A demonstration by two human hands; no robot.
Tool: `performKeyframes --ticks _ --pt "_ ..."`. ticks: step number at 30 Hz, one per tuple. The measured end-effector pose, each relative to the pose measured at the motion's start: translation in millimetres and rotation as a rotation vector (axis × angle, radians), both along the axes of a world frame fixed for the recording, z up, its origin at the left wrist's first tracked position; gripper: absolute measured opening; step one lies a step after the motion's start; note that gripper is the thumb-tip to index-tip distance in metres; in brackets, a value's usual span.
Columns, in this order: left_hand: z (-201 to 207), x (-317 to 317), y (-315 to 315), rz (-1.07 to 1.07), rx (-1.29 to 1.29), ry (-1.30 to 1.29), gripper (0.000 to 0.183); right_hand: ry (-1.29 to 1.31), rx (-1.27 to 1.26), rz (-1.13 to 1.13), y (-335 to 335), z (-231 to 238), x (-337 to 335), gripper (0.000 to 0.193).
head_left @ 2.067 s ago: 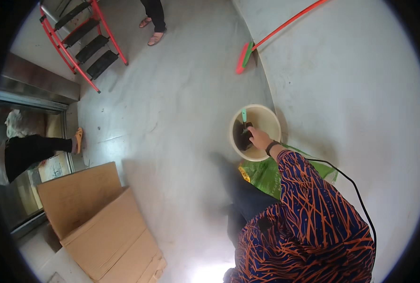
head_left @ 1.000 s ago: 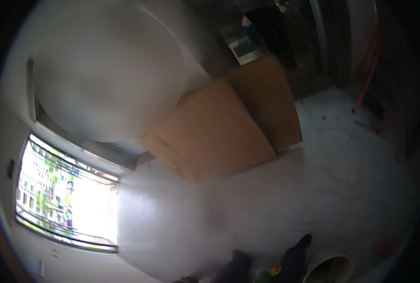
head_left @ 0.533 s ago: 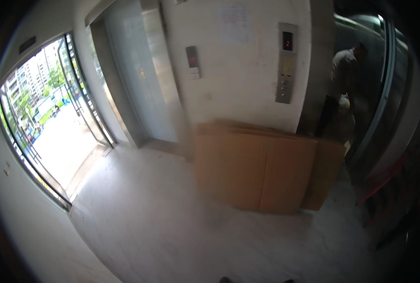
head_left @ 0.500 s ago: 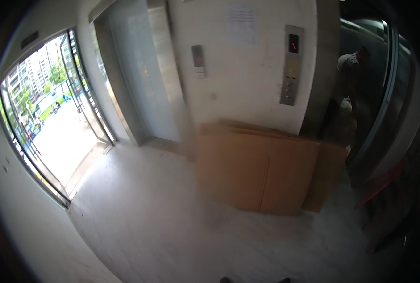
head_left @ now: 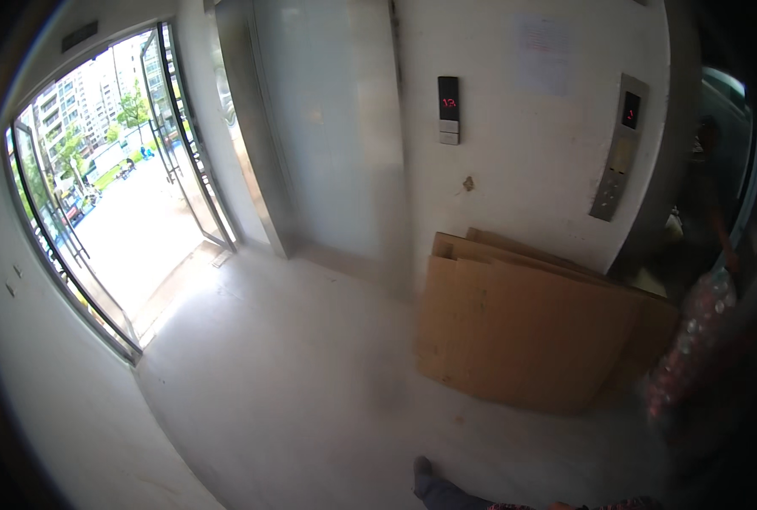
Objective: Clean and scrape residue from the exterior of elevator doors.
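Observation:
Neither my left nor my right hand can be made out. At the lower edge show a dark shoe [head_left: 422, 467], a dark trouser leg [head_left: 453, 495] and a sliver of patterned cloth [head_left: 633, 503]. Ahead, flattened brown cardboard [head_left: 531, 331] leans in several sheets against the wall below an elevator call panel [head_left: 620, 149]. Just right of it, another person's arm [head_left: 722, 225] hangs down at the dim elevator opening. That person's hand grips a clear plastic bag [head_left: 693, 336] of reddish things, blurred and partly in shadow.
A closed metal elevator door [head_left: 331, 136] stands left of the cardboard, with a small call panel [head_left: 449, 110] beside it. Farther left, a glass door [head_left: 183, 144] opens onto a bright courtyard. The pale floor [head_left: 293, 365] stretches between the left wall [head_left: 64, 391] and the cardboard.
My view has turned left, so the doors and cardboard sit farther right. The other person with the bag has come nearer at the right. A shoe and leg now show more at the lower edge.

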State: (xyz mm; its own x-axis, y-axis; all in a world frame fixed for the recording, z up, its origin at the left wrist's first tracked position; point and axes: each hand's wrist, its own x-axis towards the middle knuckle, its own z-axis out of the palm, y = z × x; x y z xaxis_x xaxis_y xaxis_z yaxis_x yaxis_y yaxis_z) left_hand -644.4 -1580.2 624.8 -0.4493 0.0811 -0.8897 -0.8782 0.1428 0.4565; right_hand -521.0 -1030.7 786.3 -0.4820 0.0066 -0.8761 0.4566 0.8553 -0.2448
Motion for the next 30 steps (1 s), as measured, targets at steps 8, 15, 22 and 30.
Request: performKeyframes --ticks 8,15,22,30 --pt "21 -120 -28 0.084 -0.234 0.056 0.054 0.090 0.114 -0.173 -1 -33 -280 0.042" --pt "20 -265 -41 0.228 -0.184 0.145 0.051 0.745 -0.069 -0.209 -23 -60 -580 0.035" --pt "18 -443 -108 0.268 -0.096 0.169 0.048 0.937 -0.193 -0.514 -87 -41 -743 0.031" --pt "23 -678 -146 0.313 -0.037 0.172 0.044 0.371 -0.200 -0.822 -152 -27 -824 0.034"
